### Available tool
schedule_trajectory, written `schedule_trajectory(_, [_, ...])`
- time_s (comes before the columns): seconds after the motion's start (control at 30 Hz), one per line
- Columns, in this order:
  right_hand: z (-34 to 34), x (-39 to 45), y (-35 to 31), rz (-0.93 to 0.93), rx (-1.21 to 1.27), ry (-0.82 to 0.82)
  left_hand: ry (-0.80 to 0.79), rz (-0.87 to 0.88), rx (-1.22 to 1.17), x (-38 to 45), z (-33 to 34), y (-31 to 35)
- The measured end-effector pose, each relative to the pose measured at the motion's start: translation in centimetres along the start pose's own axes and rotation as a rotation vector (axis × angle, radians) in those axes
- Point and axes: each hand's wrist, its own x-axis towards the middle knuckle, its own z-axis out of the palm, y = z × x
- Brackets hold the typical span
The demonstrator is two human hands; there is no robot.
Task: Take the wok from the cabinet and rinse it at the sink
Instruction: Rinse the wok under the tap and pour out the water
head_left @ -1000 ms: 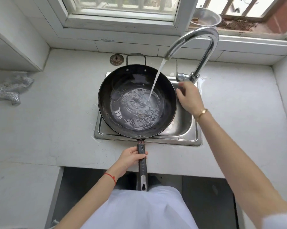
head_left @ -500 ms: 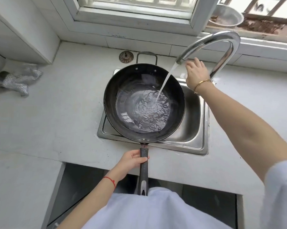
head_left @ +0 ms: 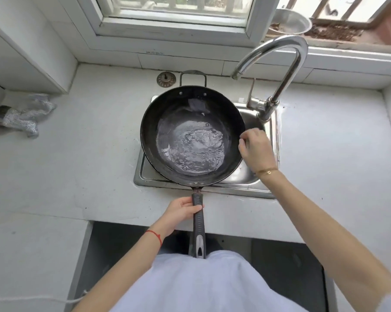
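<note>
A black wok (head_left: pixel 191 131) sits over the steel sink (head_left: pixel 253 176), with a pool of rippling water in its bottom. Its long dark handle (head_left: pixel 198 224) points toward me, and my left hand (head_left: pixel 182 211) grips that handle near the pan. My right hand (head_left: pixel 255 147) hovers at the wok's right rim, fingers loosely curled and holding nothing; whether it touches the rim I cannot tell. The curved chrome faucet (head_left: pixel 280 61) arches above the sink, and no water runs from its spout.
A crumpled silvery cloth (head_left: pixel 24 115) lies on the white counter (head_left: pixel 77 154) at the left. A round drain strainer (head_left: pixel 165 79) rests behind the wok. A metal bowl (head_left: pixel 290 22) stands on the window ledge. An open cabinet space lies below the counter's front edge.
The water stream has stopped. My right hand came down from the faucet to the wok's right rim. My left hand kept its grip on the handle.
</note>
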Motion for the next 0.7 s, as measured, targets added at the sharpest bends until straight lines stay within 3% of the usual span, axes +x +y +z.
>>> schedule_trajectory(0.1, [2.0,-8.6,-2.7,0.11,0.111,-0.073,0.026,0.022,0.023,0.0,0.1,-0.1])
schedule_trajectory(0.23, [5.0,-16.9,-6.6,0.358,0.243,-0.421,0.051,0.063,0.029,-0.2,0.0,-0.5])
schedule_trajectory(0.33, [6.7,-19.4,-9.2,0.498,0.475,-0.627,0.052,0.063,0.034,-0.1,-0.2,-0.7])
schedule_trajectory(0.5, [8.7,-19.2,-11.0,0.887,0.911,-0.549,0.031,0.044,0.04,-0.1,0.0,-0.7])
schedule_trajectory(0.7, [9.3,-18.7,-12.4,0.957,0.786,-0.392,-0.016,0.013,0.013,-0.6,0.7,-0.2])
